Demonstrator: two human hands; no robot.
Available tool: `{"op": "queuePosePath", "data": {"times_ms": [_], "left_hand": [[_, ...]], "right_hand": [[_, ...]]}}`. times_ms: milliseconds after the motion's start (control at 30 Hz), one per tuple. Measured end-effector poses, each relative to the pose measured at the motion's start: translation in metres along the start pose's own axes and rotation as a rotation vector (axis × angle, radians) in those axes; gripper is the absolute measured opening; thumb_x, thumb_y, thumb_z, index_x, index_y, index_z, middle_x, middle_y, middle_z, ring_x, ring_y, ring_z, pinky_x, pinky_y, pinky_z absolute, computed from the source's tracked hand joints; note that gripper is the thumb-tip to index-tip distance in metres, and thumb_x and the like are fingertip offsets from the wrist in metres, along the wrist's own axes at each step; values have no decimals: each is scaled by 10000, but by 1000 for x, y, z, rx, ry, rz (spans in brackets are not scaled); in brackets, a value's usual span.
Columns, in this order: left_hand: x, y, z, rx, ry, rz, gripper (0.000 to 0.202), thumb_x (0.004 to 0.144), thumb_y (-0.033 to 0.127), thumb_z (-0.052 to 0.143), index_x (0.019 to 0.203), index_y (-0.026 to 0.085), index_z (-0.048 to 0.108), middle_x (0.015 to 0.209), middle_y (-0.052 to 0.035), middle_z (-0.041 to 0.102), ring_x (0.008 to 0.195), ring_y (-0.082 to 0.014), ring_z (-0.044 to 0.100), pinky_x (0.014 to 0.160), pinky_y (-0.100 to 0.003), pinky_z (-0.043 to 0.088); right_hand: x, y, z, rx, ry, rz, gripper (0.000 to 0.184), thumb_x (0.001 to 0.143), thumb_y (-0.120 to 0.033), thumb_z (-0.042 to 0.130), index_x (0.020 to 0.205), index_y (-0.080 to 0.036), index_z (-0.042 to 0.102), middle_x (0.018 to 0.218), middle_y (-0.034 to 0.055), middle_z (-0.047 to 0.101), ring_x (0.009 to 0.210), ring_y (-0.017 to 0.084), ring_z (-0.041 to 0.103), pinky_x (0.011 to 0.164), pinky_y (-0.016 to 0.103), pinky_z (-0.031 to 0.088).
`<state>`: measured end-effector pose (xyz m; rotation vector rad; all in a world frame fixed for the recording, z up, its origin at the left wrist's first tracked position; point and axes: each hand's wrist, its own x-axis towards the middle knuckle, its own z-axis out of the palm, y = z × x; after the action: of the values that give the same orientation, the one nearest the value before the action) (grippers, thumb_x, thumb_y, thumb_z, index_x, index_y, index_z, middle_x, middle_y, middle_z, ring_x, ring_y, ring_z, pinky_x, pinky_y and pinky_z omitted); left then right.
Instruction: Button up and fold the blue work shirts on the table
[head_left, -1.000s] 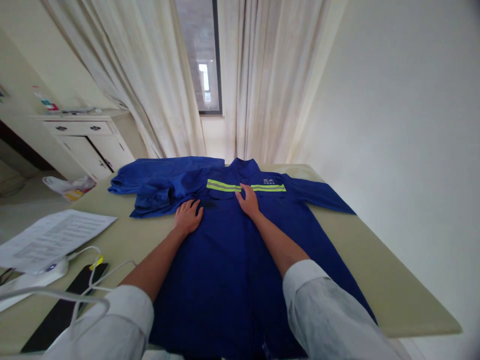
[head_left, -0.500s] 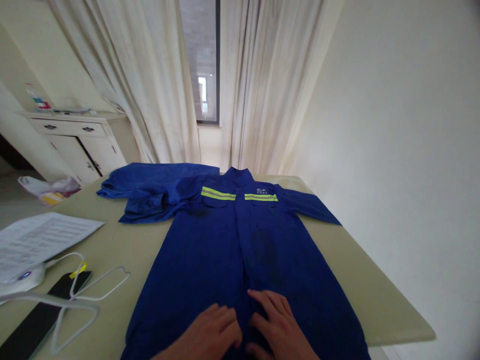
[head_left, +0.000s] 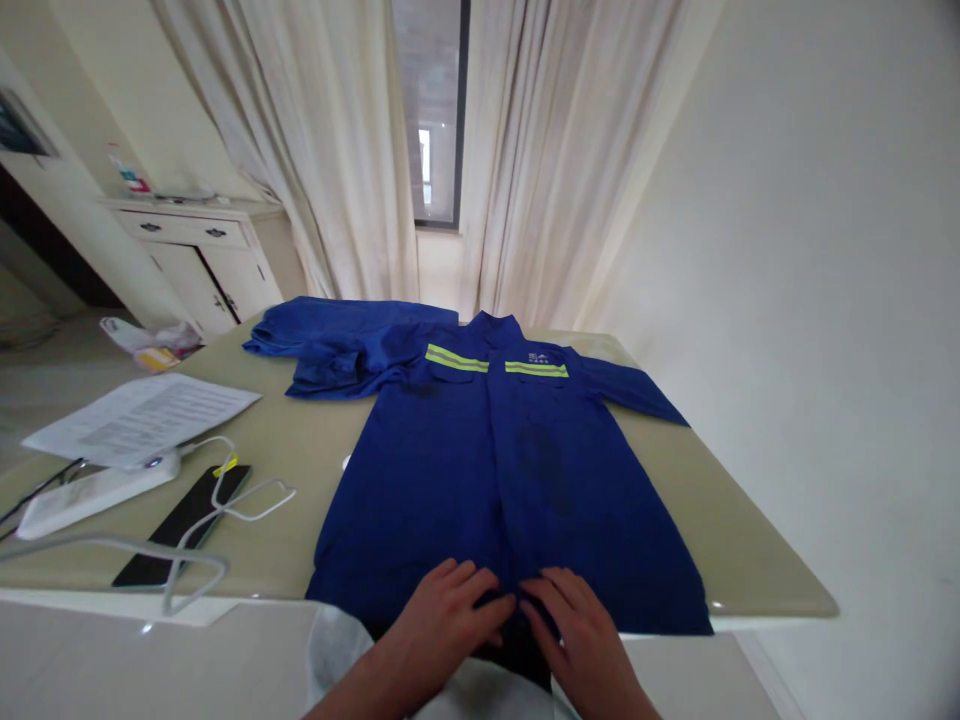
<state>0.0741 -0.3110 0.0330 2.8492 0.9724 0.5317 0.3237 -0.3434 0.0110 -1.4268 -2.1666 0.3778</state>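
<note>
A dark blue work jacket (head_left: pixel 442 480) with yellow-green reflective chest strips lies front up on the table, its collar toward the window. At its bottom hem, my left hand (head_left: pixel 454 615) is closed, fingers bent and thumb pointing inward, on the cloth beside the front opening. Just across that opening, my right hand (head_left: pixel 574 620) pinches the other front edge near the hem. The fingertips are partly hidden in the dark cloth. The sleeve at the right lies stretched out, while the left one is bunched near a folded blue garment (head_left: pixel 352 318).
At the left of the table (head_left: pixel 300 440) lie printed sheets (head_left: pixel 142 415), a white power strip (head_left: pixel 97 497), a black phone (head_left: pixel 161 545) and a looped white cable (head_left: pixel 259 517). A wall (head_left: pixel 832 300) runs along the right. A white cabinet (head_left: pixel 195 240) stands at the back left.
The view has tilted down and shifted left, so the table's front edge and the jacket's hem now show. My hands have moved to the hem and closed on the front edges.
</note>
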Motion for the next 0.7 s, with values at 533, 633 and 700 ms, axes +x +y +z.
{"op": "queuePosePath", "data": {"times_ms": [533,633,700], "left_hand": [[-5,0,-5,-218,181,-166,119,1013,174,638,1063,219,736,974,-31,757,885,-201,685,826,-353,547],[-1,2,-6,-169,244,-110,146,1046,213,602,1080,210,744,947,-34,735,820,-179,652,781,-323,526],[2,2,-6,-141,232,-83,162,1053,203,584,1077,203,744,955,-37,726,815,-177,640,766,-315,515]], "right_hand": [[-17,-19,-1,-44,180,5,169,1022,-177,595,1121,-226,722,1039,97,682,971,246,656,867,388,576],[-14,-18,-3,-18,229,-17,168,1034,-198,594,1131,-228,728,1037,94,671,981,244,634,885,394,553],[-13,-18,-5,-28,237,-40,166,1037,-200,596,1124,-224,736,1021,91,669,960,241,622,869,389,539]]}}
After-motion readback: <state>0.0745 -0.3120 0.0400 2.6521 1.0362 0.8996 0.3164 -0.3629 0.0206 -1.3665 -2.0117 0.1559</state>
